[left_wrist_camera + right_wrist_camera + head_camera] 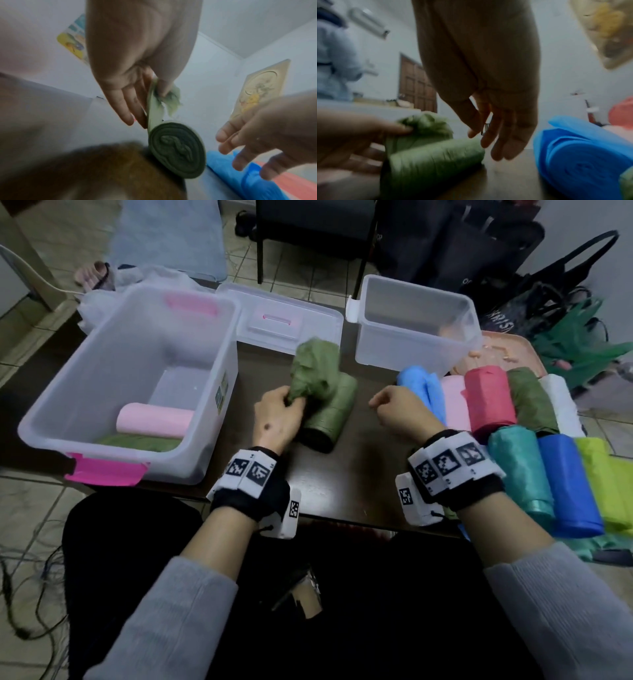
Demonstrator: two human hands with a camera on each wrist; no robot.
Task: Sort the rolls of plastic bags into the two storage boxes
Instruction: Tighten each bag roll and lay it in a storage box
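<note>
An olive green roll (330,414) lies on the dark table between the two boxes, its loose end bunched up above it. My left hand (293,405) pinches that loose end (158,93) between thumb and fingers; the roll's coiled end face (176,150) hangs below. My right hand (380,404) hovers just right of the roll with fingers loosely curled (496,136) and holds nothing. The large clear box (102,361) with pink latches holds a pink roll (154,421) and a green roll (137,443). The smaller clear box (469,313) looks empty.
Several rolls lie in a pile at the table's right: light blue (418,386), pink (454,402), red (489,398), teal (520,474), blue (568,484), yellow-green (606,481). A clear lid (308,313) rests behind the green roll. Bags and a chair stand beyond the table.
</note>
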